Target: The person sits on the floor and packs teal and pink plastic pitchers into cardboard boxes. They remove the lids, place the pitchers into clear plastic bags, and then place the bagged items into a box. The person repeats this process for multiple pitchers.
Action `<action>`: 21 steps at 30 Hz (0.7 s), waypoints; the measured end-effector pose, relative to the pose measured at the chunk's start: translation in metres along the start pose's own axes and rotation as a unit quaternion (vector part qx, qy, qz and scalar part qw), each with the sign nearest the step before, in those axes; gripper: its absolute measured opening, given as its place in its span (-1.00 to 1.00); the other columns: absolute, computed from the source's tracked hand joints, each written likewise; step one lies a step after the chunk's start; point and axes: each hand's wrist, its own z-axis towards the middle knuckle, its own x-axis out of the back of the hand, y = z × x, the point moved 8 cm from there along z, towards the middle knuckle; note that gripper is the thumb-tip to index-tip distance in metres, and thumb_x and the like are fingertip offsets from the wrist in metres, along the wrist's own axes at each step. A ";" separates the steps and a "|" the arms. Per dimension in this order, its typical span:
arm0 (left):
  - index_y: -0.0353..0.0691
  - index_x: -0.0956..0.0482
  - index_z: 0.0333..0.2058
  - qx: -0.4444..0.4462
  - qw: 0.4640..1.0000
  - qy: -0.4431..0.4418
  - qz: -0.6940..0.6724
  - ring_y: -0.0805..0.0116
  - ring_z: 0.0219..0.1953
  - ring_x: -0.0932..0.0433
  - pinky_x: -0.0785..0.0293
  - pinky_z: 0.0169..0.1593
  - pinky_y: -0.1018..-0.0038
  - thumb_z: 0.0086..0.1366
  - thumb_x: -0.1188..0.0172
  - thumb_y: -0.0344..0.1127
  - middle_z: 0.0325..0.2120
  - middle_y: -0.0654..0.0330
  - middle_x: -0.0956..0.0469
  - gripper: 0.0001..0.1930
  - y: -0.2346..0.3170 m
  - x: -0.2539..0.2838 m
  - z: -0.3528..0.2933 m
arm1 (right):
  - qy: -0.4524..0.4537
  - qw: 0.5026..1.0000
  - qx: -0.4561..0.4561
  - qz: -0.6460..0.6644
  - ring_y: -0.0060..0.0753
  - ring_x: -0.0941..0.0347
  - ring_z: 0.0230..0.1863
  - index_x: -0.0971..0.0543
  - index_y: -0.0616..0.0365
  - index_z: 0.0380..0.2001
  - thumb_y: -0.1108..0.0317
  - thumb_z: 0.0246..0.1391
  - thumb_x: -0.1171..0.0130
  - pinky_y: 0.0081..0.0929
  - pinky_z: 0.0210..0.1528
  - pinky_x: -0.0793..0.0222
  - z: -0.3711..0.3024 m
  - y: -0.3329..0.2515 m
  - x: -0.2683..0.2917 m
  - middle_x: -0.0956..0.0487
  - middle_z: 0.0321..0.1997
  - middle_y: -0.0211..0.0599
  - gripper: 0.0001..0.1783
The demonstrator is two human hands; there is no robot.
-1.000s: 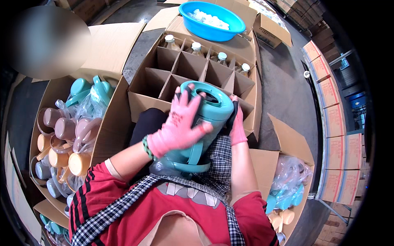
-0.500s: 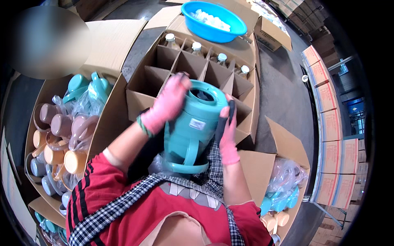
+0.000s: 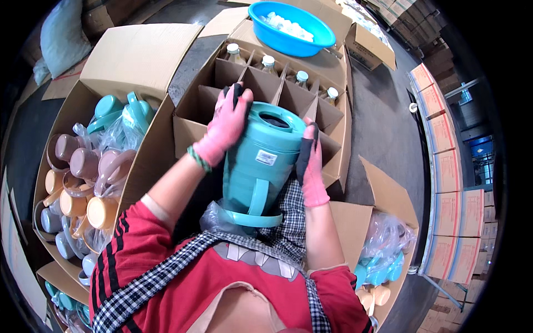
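A teal jug (image 3: 261,161) rests bottom-up against my lap, tilted away from me. Its round opening faces up, and its side carries a looped handle and a small white label. My left hand (image 3: 226,123), in a pink glove with dark fingertips, holds the jug's left side close to the upper rim. On the opposite side my right hand (image 3: 312,169), gloved alike, grips below the rim, its thumb at the edge. A clear plastic bag (image 3: 214,217) bunches by the jug's lower end. Beyond my hands stands a divided carton (image 3: 191,136) with white-capped bottles (image 3: 268,64) along its far row.
On the left a large carton (image 3: 147,144) holds several teal, mauve, peach and blue jug parts. Another carton (image 3: 347,222) with bagged teal and peach parts stands right. A blue basin (image 3: 294,41) of white pieces sits at the back. Stacked boxes (image 3: 447,172) line the right.
My left hand has shifted slightly left and up along the rim, its fingers straighter. My right hand has moved a little lower and outward. The jug stays in nearly the same place.
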 end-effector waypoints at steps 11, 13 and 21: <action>-0.30 -0.35 -0.13 -0.142 0.982 -0.108 0.055 -0.11 -0.09 -0.29 -0.24 -0.01 0.20 0.11 -0.01 -0.08 -0.13 -0.12 -0.29 -0.56 0.039 -0.035 -0.030 | -0.024 0.998 0.005 0.058 -0.40 -0.32 -0.17 -0.36 0.33 -0.14 -0.18 0.13 0.31 -0.47 -0.02 -0.19 0.033 0.039 0.027 -0.45 -0.21 -0.19 -0.32; -0.30 -0.33 -0.09 -0.203 0.972 -0.063 0.102 -0.11 -0.08 -0.29 -0.23 0.00 0.20 0.11 -0.02 -0.06 -0.12 -0.15 -0.28 -0.52 0.060 -0.029 -0.042 | 0.014 0.987 -0.094 0.133 -0.41 -0.31 -0.14 -0.36 0.35 -0.15 -0.20 0.13 0.33 -0.49 0.00 -0.17 0.032 0.048 0.032 -0.44 -0.19 -0.20 -0.28; -0.14 -0.23 0.08 -0.358 0.917 -0.122 0.127 -0.20 0.15 0.00 0.08 0.17 0.01 -0.27 -0.34 -0.02 0.10 -0.05 -0.10 -0.13 0.133 -0.006 -0.057 | -0.167 0.875 0.010 0.455 -0.37 -0.27 0.00 -0.30 0.17 -0.06 -0.18 0.14 0.35 -0.37 0.11 -0.14 0.004 -0.068 0.006 -0.37 -0.06 -0.28 -0.37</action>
